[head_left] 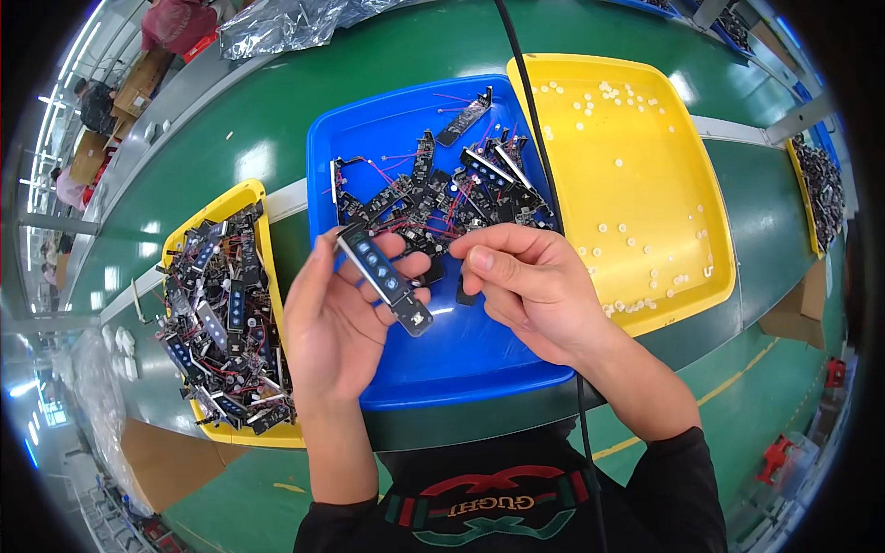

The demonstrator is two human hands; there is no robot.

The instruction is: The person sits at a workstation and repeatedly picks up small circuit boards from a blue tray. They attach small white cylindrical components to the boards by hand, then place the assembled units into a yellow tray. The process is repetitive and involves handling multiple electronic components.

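Note:
My left hand (334,327) holds a slim black circuit board (376,269) with a light edge strip and several blue round icons on its face. The board lies tilted across the fingers, above the blue tray (433,382). To its right, my right hand (544,290) is closed in a pinch, thumb against forefinger; whatever sits between the fingertips is too small to make out. Beyond both hands, a heap of similar circuit boards (424,189) with thin red wires fills the far part of the blue tray.
At the right, a yellow tray (645,207) carries scattered small white rings. On the left, a yellow bin (277,439) is piled with more boards. A black cable (527,92) hangs across the trays. Silvery plastic wrap (286,28) lies at the back of the green table.

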